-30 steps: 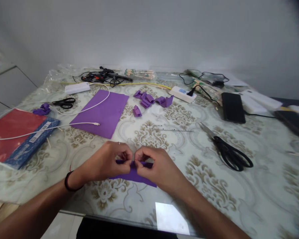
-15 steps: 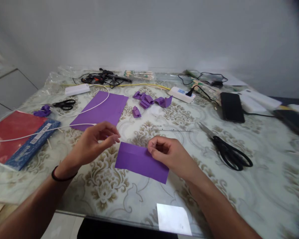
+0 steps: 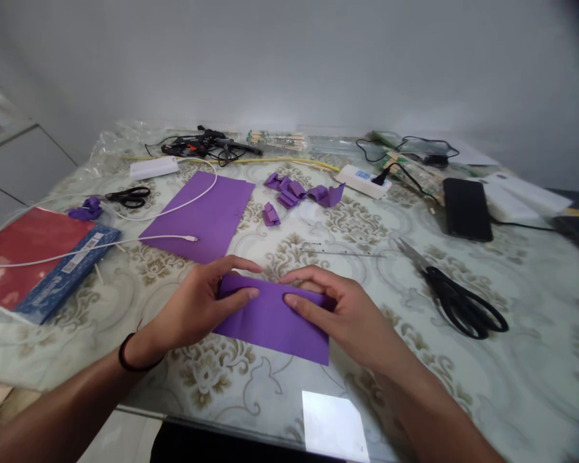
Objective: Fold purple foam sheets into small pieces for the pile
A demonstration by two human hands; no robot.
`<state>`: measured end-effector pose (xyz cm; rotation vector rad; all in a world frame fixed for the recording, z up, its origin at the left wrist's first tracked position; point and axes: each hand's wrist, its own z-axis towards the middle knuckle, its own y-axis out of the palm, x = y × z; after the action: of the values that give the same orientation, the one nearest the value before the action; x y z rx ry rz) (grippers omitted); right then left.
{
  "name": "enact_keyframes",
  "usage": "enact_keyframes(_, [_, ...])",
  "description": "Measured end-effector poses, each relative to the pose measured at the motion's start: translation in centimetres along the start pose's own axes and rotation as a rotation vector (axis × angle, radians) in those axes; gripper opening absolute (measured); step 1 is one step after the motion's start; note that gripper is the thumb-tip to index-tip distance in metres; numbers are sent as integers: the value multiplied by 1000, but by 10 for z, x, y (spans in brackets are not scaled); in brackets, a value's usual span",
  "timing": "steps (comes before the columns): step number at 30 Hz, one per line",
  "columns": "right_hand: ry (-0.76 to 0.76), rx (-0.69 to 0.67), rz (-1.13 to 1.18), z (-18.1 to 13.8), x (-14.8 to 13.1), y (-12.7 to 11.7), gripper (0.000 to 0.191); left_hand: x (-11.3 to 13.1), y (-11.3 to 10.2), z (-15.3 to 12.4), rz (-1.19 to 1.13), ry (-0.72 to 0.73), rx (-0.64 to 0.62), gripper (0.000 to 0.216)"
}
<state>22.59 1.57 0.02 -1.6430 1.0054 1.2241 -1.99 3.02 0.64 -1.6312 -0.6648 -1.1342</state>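
Note:
A rectangular strip of purple paper lies in front of me, its far edge a little raised. My left hand grips its left end, thumb on top and fingers behind the far edge. At the right part of that edge, my right hand pinches the strip the same way, the fingers partly hidden by the paper. Beyond my left hand are larger purple sheets. Folded purple paper pieces sit farther back.
To the right lie large black-handled scissors and a black phone. On the left are a red and blue packet, a white cable and small scissors. A white power strip stands at the back.
My left hand has come down and right onto the strip and taken hold of its left end. My right hand's fingers have moved behind the far edge. The view has shifted slightly.

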Motion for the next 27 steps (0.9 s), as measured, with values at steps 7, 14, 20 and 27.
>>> enact_keyframes(7, [-16,118,-59,-8,-9,-12,21,5,-7,-7,-7,58,14,36])
enact_keyframes(14, [-44,162,-41,-9,-8,-17,18,5,-10,-6,-7,142,29,28])
enact_keyframes(20, [-54,168,-56,-7,-9,-16,16,6,-10,-6,-50,117,19,23])
enact_keyframes(27, [-92,178,-6,-7,-4,-16,12,7,-5,-1,-297,51,2,8])
